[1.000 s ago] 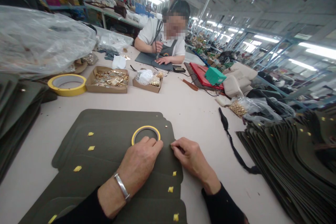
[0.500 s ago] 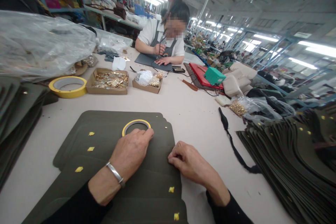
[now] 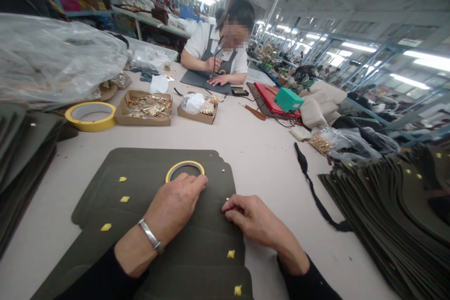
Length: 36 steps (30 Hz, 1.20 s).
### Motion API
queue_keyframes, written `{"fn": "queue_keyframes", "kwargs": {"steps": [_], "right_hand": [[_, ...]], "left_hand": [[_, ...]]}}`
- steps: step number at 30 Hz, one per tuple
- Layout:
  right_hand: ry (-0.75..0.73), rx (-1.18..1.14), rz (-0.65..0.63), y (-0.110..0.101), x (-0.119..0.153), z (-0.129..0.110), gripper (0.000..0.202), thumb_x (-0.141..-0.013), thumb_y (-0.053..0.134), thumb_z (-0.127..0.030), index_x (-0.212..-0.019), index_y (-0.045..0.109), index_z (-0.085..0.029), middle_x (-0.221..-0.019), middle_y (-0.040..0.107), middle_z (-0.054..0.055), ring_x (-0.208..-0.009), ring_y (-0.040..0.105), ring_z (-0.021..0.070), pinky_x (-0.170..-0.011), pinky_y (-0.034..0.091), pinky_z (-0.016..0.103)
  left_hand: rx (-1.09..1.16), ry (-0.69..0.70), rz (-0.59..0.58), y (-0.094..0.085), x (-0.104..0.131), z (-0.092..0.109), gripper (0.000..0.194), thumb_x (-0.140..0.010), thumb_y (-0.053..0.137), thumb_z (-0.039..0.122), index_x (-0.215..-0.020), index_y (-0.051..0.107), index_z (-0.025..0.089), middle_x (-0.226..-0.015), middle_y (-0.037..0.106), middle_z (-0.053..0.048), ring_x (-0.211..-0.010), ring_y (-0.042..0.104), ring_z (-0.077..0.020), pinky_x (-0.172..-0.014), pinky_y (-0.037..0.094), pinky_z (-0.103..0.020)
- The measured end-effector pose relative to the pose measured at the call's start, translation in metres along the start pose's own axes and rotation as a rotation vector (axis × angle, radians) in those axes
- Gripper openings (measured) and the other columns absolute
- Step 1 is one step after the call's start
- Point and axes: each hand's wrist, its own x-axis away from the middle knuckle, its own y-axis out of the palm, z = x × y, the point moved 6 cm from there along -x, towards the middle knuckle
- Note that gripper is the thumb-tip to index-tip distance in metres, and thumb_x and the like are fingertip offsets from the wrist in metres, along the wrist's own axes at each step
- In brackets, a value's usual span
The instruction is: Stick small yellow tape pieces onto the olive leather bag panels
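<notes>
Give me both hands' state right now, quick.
Left hand: fingers curled over the small yellow tape roll, gripping it.
Right hand: fingertips pinched on the edge of the top dark green panel; anything between them cannot be told.

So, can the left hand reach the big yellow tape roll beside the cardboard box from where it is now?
Probably yes: the left hand rests on the small tape ring, and bare table lies between it and the big roll.

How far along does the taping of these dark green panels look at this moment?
Done: several yellow tape squares already sit on the fanned panels, and a tagged stack lies at right. In hand: the left hand rests on the small tape roll while the right hand pinches at a panel edge. Left: an untagged pile waits at left.
</notes>
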Motion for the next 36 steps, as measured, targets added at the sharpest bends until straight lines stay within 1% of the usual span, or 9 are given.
{"fn": "queue_keyframes", "kwargs": {"steps": [2, 4, 6, 11, 18, 24, 28, 33, 36], "right_hand": [[-0.018, -0.039, 0.079, -0.005, 0.0, -0.004, 0.013, -0.083, 0.058, -0.015, -0.087, 0.069, -0.019, -0.072, 0.068, -0.001, -0.065, 0.06, 0.0124, -0.06, 0.044, 0.022], [-0.051, -0.104, 0.236, -0.015, 0.0, -0.008, 0.012, -0.085, 0.058, -0.017, -0.09, 0.069, -0.018, -0.075, 0.069, 0.0, -0.067, 0.062, 0.0127, -0.063, 0.047, 0.023], [-0.153, -0.134, 0.341, -0.02, 0.002, -0.016, 0.013, -0.085, 0.058, -0.017, -0.094, 0.068, -0.017, -0.082, 0.069, 0.002, -0.071, 0.063, 0.0132, -0.067, 0.049, 0.024], [-0.478, -0.059, 0.392, -0.017, 0.009, -0.044, 0.018, -0.086, 0.056, -0.012, -0.102, 0.064, -0.017, -0.089, 0.067, 0.005, -0.077, 0.061, 0.0142, -0.073, 0.05, 0.027], [-0.622, 0.137, 0.495, -0.01, 0.014, -0.051, 0.016, -0.086, 0.051, -0.008, -0.089, 0.062, -0.018, -0.078, 0.067, 0.004, -0.072, 0.061, 0.0149, -0.068, 0.049, 0.027], [-0.694, 0.266, 0.622, -0.006, 0.019, -0.052, 0.017, -0.08, 0.051, -0.004, -0.083, 0.061, -0.018, -0.069, 0.066, 0.003, -0.064, 0.06, 0.0143, -0.061, 0.049, 0.025], [-0.561, 0.129, 0.6, -0.008, 0.017, -0.053, 0.016, -0.076, 0.053, -0.006, -0.077, 0.065, -0.016, -0.064, 0.065, 0.003, -0.057, 0.06, 0.0133, -0.056, 0.048, 0.024], [-0.029, -0.382, 0.462, -0.008, 0.001, -0.018, 0.008, -0.073, 0.06, -0.018, -0.068, 0.065, -0.015, -0.052, 0.063, 0.0, -0.046, 0.058, 0.0114, -0.045, 0.045, 0.02], [0.18, -0.577, 0.335, -0.005, -0.007, 0.009, 0.012, -0.07, 0.064, -0.026, -0.067, 0.063, -0.014, -0.049, 0.062, -0.002, -0.043, 0.058, 0.0111, -0.045, 0.048, 0.021]], "left_hand": [[0.075, 0.052, 0.058, -0.003, 0.002, 0.002, 0.018, -0.095, 0.042, 0.02, -0.1, 0.059, 0.021, -0.087, 0.069, -0.003, -0.082, 0.065, -0.0194, -0.071, 0.051, -0.029], [0.201, 0.125, 0.133, -0.008, 0.005, 0.007, 0.018, -0.096, 0.043, 0.022, -0.106, 0.058, 0.022, -0.094, 0.071, -0.002, -0.083, 0.067, -0.0163, -0.073, 0.052, -0.026], [0.304, 0.192, 0.191, -0.013, 0.008, 0.014, 0.022, -0.096, 0.043, 0.024, -0.115, 0.054, 0.023, -0.105, 0.071, -0.001, -0.087, 0.068, -0.0137, -0.077, 0.052, -0.022], [0.304, 0.243, 0.19, -0.013, 0.013, 0.027, 0.043, -0.098, 0.04, 0.027, -0.139, 0.031, 0.021, -0.114, 0.069, -0.004, -0.094, 0.069, -0.0155, -0.077, 0.053, -0.022], [0.324, 0.225, 0.161, -0.011, 0.015, 0.033, 0.03, -0.097, 0.039, 0.024, -0.127, 0.037, 0.022, -0.104, 0.07, -0.004, -0.084, 0.07, -0.0172, -0.066, 0.053, -0.025], [0.28, 0.242, 0.087, -0.014, 0.013, 0.035, 0.017, -0.096, 0.037, 0.017, -0.095, 0.053, 0.021, -0.078, 0.065, 0.001, -0.068, 0.065, -0.0164, -0.058, 0.049, -0.027], [0.248, 0.275, 0.182, -0.02, 0.015, 0.036, 0.021, -0.095, 0.037, 0.015, -0.086, 0.055, 0.019, -0.071, 0.061, 0.0, -0.064, 0.063, -0.016, -0.058, 0.048, -0.026], [0.239, 0.389, 0.396, -0.029, 0.025, 0.051, 0.021, -0.094, 0.038, 0.011, -0.082, 0.053, 0.018, -0.067, 0.058, 0.0, -0.059, 0.057, -0.0142, -0.056, 0.044, -0.025], [0.224, 0.368, 0.389, -0.025, 0.025, 0.051, 0.017, -0.094, 0.041, 0.014, -0.083, 0.053, 0.019, -0.069, 0.058, 0.0, -0.061, 0.056, -0.0145, -0.059, 0.044, -0.026]]}}
